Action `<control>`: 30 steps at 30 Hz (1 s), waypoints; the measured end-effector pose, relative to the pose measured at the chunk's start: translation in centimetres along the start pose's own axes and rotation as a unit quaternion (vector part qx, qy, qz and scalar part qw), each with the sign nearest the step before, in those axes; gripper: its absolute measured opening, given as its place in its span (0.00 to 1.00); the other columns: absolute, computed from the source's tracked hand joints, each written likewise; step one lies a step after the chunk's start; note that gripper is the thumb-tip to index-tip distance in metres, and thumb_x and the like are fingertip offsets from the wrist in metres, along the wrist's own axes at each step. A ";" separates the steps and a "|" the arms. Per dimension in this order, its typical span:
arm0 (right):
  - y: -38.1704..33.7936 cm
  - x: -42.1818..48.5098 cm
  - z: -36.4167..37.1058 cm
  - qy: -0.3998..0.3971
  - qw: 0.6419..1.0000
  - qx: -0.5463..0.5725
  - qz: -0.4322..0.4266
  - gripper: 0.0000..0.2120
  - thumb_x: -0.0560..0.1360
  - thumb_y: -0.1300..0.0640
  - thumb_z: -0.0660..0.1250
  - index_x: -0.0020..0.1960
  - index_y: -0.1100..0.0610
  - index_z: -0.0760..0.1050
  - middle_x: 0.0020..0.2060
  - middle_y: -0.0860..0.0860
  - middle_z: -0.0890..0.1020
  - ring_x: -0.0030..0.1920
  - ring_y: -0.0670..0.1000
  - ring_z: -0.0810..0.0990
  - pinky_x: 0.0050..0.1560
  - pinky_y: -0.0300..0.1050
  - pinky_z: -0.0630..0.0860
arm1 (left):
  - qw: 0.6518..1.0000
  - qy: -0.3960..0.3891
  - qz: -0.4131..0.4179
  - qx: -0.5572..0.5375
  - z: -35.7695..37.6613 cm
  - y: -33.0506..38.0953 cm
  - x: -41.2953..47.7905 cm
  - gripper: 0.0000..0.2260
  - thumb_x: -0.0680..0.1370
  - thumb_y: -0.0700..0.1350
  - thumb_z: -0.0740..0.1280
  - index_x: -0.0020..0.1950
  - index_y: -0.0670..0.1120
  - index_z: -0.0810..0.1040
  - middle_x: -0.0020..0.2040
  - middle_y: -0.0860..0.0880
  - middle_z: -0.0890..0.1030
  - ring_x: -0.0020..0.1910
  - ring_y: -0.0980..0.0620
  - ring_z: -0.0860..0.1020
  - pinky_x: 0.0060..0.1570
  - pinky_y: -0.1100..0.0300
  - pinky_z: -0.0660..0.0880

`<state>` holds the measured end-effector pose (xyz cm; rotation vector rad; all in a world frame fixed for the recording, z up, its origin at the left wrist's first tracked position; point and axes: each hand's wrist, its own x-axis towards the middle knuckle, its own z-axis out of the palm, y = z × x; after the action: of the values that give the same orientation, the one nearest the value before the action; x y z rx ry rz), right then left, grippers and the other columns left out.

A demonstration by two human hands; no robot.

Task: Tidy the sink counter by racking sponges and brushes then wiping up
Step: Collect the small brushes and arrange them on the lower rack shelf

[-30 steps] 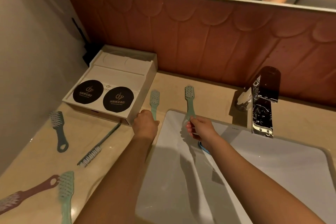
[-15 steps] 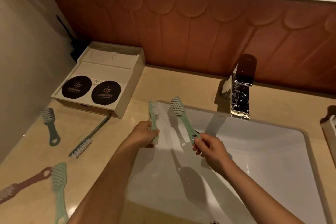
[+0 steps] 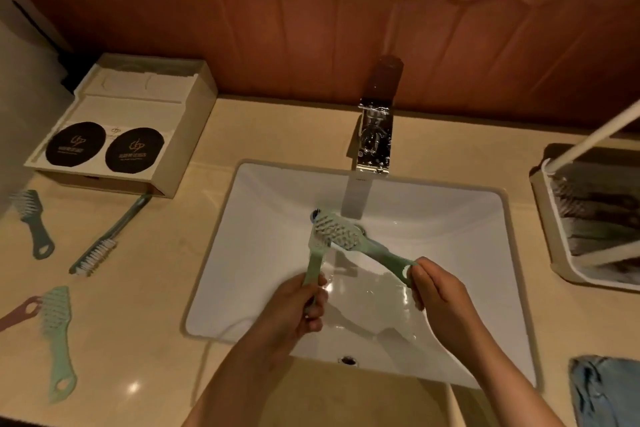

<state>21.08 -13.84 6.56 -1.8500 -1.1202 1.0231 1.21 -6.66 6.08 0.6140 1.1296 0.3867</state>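
1. Left hand [image 3: 298,302]: fingers wrapped round the handle of a pale green brush [image 3: 314,263], which stands up out of the fist over the sink [image 3: 242,253].
2. Right hand [image 3: 440,291]: pinching the looped handle end of a second green brush [image 3: 367,246], which slants up and left from it.
3. I see the two brush heads crossed and touching below the faucet [image 3: 375,135].
4. Dark green brush [image 3: 33,222] and slim brush [image 3: 107,239] lie on the surface [image 3: 156,288] to the left, well apart from both hands.
5. Rack [image 3: 545,218] sits far right.
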 end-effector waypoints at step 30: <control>6.3 -6.9 -15.1 0.019 0.945 -0.317 -0.078 0.27 0.69 0.35 0.51 0.62 0.45 0.74 0.57 0.43 0.79 0.59 0.46 0.75 0.69 0.48 0.53 | 0.958 0.004 0.166 0.235 20.1 -6.5 -0.1 0.10 0.75 0.45 0.68 0.44 0.43 0.69 0.33 0.49 0.70 0.25 0.61 0.68 0.27 0.68 0.67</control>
<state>34.61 -25.08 9.10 -2.2023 -1.6810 0.5591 19.55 -16.89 7.85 1.2320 1.1334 0.4081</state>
